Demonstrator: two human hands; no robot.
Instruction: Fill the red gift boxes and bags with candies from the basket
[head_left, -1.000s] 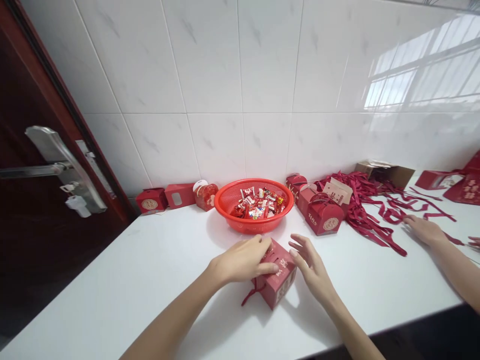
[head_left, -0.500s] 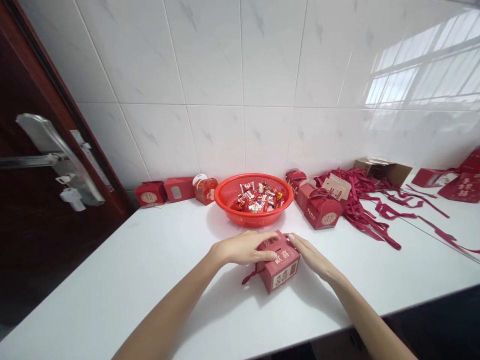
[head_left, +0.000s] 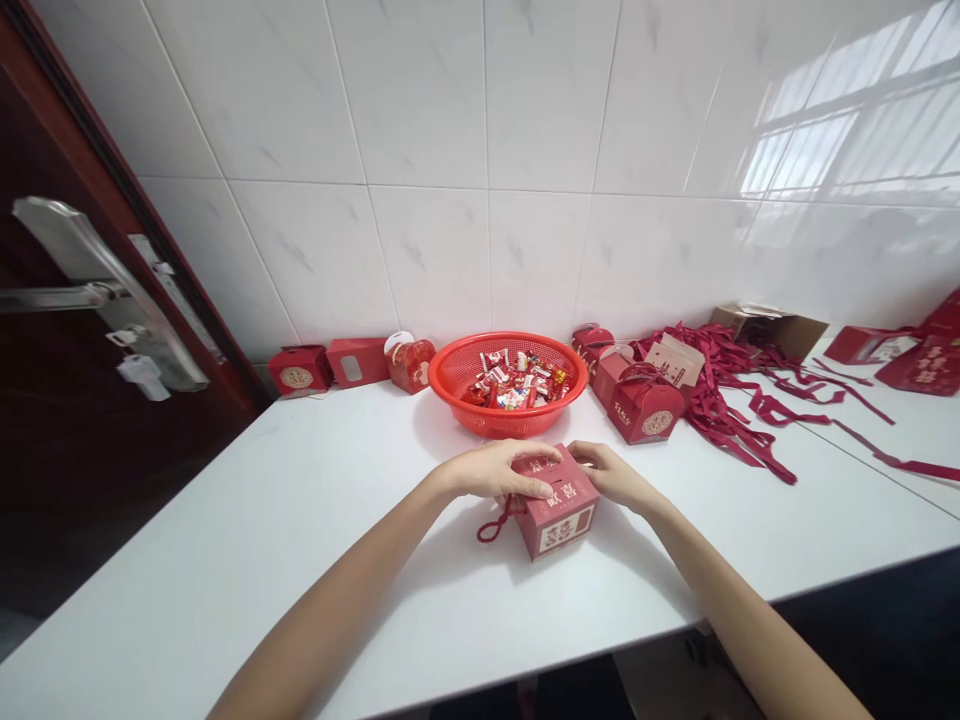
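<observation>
A red paper gift box (head_left: 559, 510) with pale printed characters stands on the white table in front of me. My left hand (head_left: 499, 470) lies over its left and top side, thumb on the top face and fingers reaching across the far part. My right hand (head_left: 611, 475) is at the far right side of the box, its fingers bent in against the edge; the fingertips are partly hidden. A dark red cord loop (head_left: 493, 526) hangs out at the box's left, below my left hand.
Behind the box stands a red plastic basket (head_left: 450, 400) of wrapped candies (head_left: 517, 385). Along the wall are small red boxes (head_left: 300, 370) at left and more boxes (head_left: 645, 408) at right. Dark red ribbons (head_left: 739, 430) lie by an open cardboard carton (head_left: 799, 342).
My right hand's fingers have curled in at the far right edge of the box; before, they lay straighter along its side. The cord loop shows more openly. The view has tilted slightly down.
</observation>
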